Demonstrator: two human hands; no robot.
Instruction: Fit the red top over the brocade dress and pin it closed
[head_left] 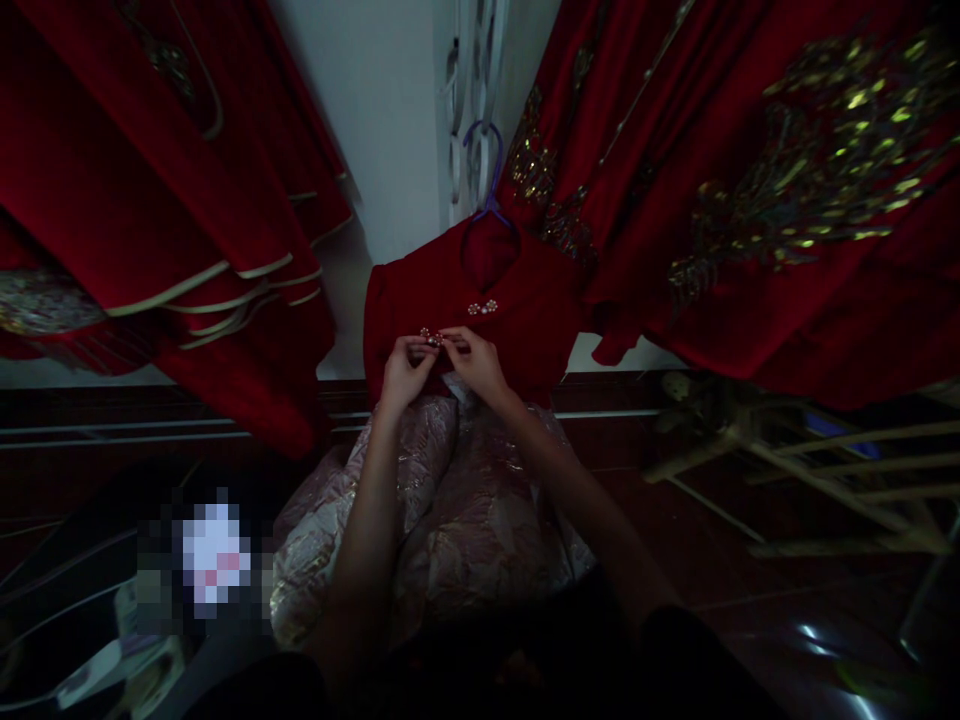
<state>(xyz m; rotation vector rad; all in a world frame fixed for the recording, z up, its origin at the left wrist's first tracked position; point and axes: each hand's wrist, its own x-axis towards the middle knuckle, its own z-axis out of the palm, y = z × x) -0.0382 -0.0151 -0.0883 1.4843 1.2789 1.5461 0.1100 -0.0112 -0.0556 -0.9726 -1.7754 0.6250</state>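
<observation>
The red top (397,300) is hung from a purple hanger (493,190). A strip of white wall (360,100) is left bare between its left edge and the red clothes (187,200); its right edge is crowded by more hanging clothes (645,200). Open floor (622,450) is left beside the pale skirt (472,520). The neckline is pointed toward the hanger, the long axis running from there toward the wearer. On its front, the lower clasp (433,339), lying roughly crosswise, is pinched between nearly closed fingertips of the left hand (406,374) and right hand (478,364).
</observation>
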